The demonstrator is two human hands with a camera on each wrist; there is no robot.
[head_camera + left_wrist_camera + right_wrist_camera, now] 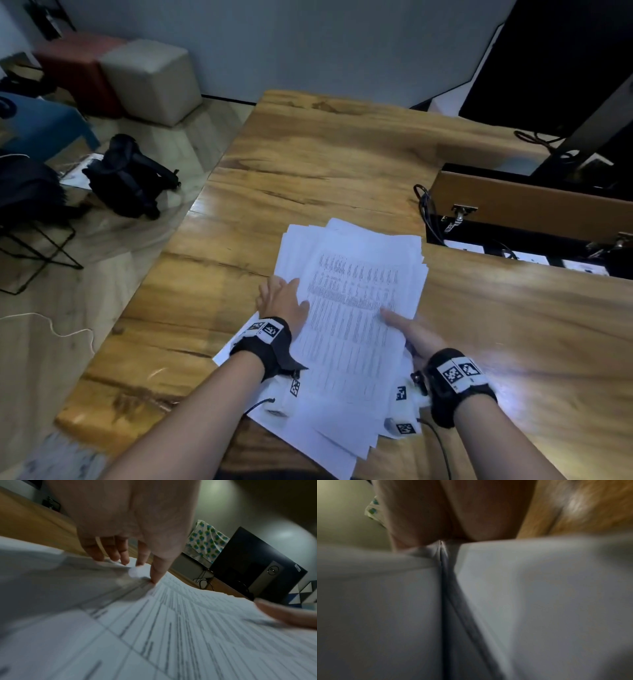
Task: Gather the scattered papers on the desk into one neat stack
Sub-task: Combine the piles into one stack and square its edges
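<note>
1. We cannot read the printed rows on the top sheet of the papers (346, 308); the lines blur in every view.
2. Our right wrist view is smeared: only white sheets, a dark fold between them and the base of the fingers show, so from there we cannot tell how the fingertips lie.
3. The nearest corner of the pile runs past the desk (342, 164) edge and out of the head view, and sheets hide the lower part of both wrists.
4. Our left hand (282, 301) lies at the pile's left edge with straight fingers pressing down; its thumb (157, 572) touches the top sheet.
5. Our right hand (414, 334) holds the pile's right edge, thumb on top and the fingers tucked under the sheets out of sight.
6. The papers sit in one loose, fanned pile on the near middle of the desk, corners out of line.
7. The desk is glossy wood with dark grain; an open cable tray (520, 236) sits at its right, near the pile.
8. A dark monitor (561, 61) stands at the far right.
9. On the floor to the left we see a beige cube stool (150, 78), a red one (75, 65) and a black backpack (126, 174).
</note>
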